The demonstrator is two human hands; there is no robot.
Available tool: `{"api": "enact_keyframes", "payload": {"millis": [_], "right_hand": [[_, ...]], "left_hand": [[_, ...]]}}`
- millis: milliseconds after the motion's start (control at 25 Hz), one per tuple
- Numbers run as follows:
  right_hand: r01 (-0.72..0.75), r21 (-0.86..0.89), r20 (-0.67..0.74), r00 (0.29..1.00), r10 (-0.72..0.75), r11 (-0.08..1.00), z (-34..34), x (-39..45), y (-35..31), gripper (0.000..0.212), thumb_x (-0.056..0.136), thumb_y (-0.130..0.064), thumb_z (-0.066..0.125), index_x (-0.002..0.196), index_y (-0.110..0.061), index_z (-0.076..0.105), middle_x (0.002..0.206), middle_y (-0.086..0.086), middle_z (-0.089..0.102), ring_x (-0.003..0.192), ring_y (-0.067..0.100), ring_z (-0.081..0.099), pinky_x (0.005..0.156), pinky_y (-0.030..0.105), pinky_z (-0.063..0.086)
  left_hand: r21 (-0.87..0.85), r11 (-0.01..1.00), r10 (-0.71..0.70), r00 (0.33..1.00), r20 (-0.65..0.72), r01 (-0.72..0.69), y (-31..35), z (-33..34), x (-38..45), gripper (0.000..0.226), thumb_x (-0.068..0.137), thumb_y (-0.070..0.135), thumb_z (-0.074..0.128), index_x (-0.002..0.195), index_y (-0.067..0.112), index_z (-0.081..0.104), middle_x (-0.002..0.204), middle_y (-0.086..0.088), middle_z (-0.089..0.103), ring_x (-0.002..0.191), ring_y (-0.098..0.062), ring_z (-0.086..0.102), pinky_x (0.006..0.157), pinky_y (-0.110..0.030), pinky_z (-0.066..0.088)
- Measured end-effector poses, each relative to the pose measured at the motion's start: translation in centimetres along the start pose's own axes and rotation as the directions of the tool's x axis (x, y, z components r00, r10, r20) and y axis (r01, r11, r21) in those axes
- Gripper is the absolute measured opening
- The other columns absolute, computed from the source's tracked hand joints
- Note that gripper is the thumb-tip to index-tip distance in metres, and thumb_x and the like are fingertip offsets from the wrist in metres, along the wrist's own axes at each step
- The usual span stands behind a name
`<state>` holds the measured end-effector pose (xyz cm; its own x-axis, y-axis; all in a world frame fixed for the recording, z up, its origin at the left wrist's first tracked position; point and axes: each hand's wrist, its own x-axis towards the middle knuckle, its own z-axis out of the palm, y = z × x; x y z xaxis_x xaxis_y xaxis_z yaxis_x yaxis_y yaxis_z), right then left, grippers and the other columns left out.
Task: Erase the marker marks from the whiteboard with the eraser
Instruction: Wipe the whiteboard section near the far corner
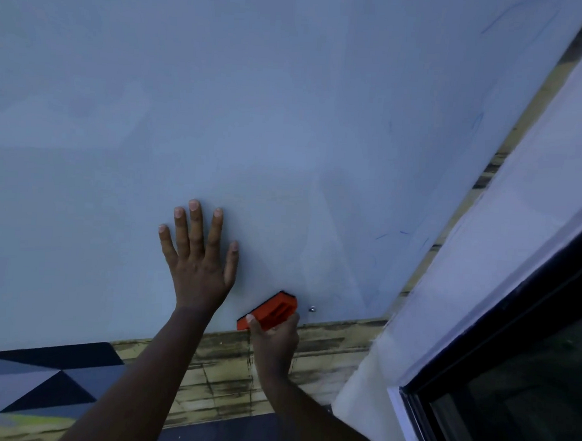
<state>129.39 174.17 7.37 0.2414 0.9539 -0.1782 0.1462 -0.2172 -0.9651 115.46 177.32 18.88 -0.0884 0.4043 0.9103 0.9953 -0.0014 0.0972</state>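
right hand (274, 334) grips eraser (267, 310) | whiteboard (288, 119): faint blue strokes

My one head camera looks forward and down, tilted, close on the whiteboard (289, 102) just beyond my left hand (198, 249).

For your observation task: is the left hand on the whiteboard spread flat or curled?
Spread flat. The left hand lies on the whiteboard with all its fingers straight and fanned apart, holding nothing.

Weathered yellowish wood-pattern wall (327, 343) below, grey-and-black triangle mural (38, 379) lower left, dark-framed window (510, 383) at right
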Motion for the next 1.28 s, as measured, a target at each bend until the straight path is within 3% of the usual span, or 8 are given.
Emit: {"api": "enact_keyframes", "payload": {"millis": [120, 240, 400, 600, 760, 920, 1040, 1280], "right_hand": [[-0.117, 0.26, -0.086, 0.986, 0.144, 0.958, -2.6, 1.3, -1.7, 0.056, 0.071, -0.029, 0.095, 0.115, -0.013, 0.065, 0.103, 0.005, 0.075, 0.089, 0.018, 0.073, 0.088, 0.048, 0.06], [-0.174, 0.443, -0.156, 0.951, 0.267, 0.88, -7.9, 5.0, -4.3, 0.034, 0.075, -0.03, 0.092, 0.095, -0.011, 0.071, 0.093, 0.009, 0.078, 0.085, 0.028, 0.076, 0.079, 0.048, 0.064], [-0.183, 0.61, -0.125, 0.939, 0.321, 0.771, -13.8, 8.1, -6.5, 0.027, 0.089, -0.018, 0.082, 0.101, 0.001, 0.069, 0.097, 0.017, 0.074, 0.086, 0.031, 0.074, 0.075, 0.039, 0.064], [-0.349, 0.662, 0.016, 0.892, 0.452, 0.663, -14.8, 9.3, -2.3, 0.031, 0.096, -0.016, 0.074, 0.115, 0.004, 0.061, 0.113, 0.023, 0.068, 0.095, 0.034, 0.07, 0.061, 0.034, 0.065], [-0.398, 0.627, -0.003, 0.858, 0.513, 0.669, -12.7, 9.4, 0.5, 0.042, 0.097, -0.014, 0.072, 0.129, 0.009, 0.058, 0.123, 0.025, 0.067, 0.106, 0.039, 0.068, 0.075, 0.04, 0.061], [-0.489, 0.618, 0.107, 0.828, 0.55, 0.616, -9.4, 6.9, 1.7, 0.036, 0.097, -0.008, 0.069, 0.128, 0.007, 0.055, 0.13, 0.032, 0.063, 0.12, 0.046, 0.063, 0.059, 0.037, 0.064], [-0.549, 0.57, 0.248, 0.824, 0.509, 0.611, -6.4, 4.0, 1.2, 0.014, 0.096, -0.001, 0.068, 0.106, 0.0, 0.059, 0.125, 0.032, 0.065, 0.111, 0.045, 0.067, 0.058, 0.035, 0.064], [-0.584, 0.647, 0.345, 0.797, 0.496, 0.489, -5.1, 2.5, -0.1, 0.02, 0.09, 0.002, 0.073, 0.105, 0.006, 0.061, 0.112, 0.03, 0.068, 0.092, 0.037, 0.069, 0.053, 0.033, 0.063]], "left_hand": [[0.022, 1.0, 0.007, 1.0, -0.001, -0.007, -0.3, 0.3, -0.3, 0.075, 0.11, 0.041, 0.047, 0.171, 0.023, 0.006, 0.178, -0.003, -0.012, 0.165, -0.025, -0.01, 0.132, -0.052, -0.005], [0.007, 1.0, -0.017, 1.0, -0.004, 0.018, 0.2, 0.5, -0.5, 0.074, 0.111, 0.04, 0.045, 0.171, 0.024, 0.005, 0.178, -0.002, -0.013, 0.165, -0.025, -0.011, 0.132, -0.053, -0.007], [0.001, 1.0, -0.029, 1.0, 0.0, 0.029, 0.4, 0.5, -0.8, 0.076, 0.11, 0.04, 0.046, 0.171, 0.023, 0.004, 0.178, -0.002, -0.014, 0.165, -0.025, -0.011, 0.132, -0.053, -0.007], [0.016, 1.0, -0.01, 1.0, 0.026, 0.009, -0.1, 0.4, -1.6, 0.079, 0.109, 0.043, 0.052, 0.171, 0.023, 0.007, 0.178, -0.003, -0.012, 0.165, -0.026, -0.009, 0.132, -0.055, -0.003], [0.009, 1.0, -0.013, 0.999, 0.044, 0.012, 0.0, 0.4, -2.3, 0.08, 0.109, 0.046, 0.053, 0.171, 0.021, 0.009, 0.178, -0.004, -0.011, 0.165, -0.028, -0.009, 0.131, -0.057, -0.002], [0.022, 1.0, -0.016, 0.998, 0.054, 0.015, 0.0, 0.5, -2.8, 0.082, 0.109, 0.048, 0.054, 0.171, 0.021, 0.008, 0.178, -0.005, -0.012, 0.165, -0.029, -0.009, 0.131, -0.058, -0.001], [0.024, 1.0, -0.002, 0.999, 0.052, 0.001, -0.2, 0.7, -3.1, 0.082, 0.108, 0.048, 0.055, 0.171, 0.021, 0.009, 0.179, -0.005, -0.01, 0.165, -0.029, -0.008, 0.131, -0.058, -0.001], [0.04, 0.998, 0.044, 0.997, 0.058, -0.047, -0.9, 0.5, -4.2, 0.082, 0.107, 0.048, 0.058, 0.171, 0.02, 0.014, 0.179, -0.007, -0.003, 0.165, -0.03, -0.002, 0.132, -0.059, 0.005]]}}
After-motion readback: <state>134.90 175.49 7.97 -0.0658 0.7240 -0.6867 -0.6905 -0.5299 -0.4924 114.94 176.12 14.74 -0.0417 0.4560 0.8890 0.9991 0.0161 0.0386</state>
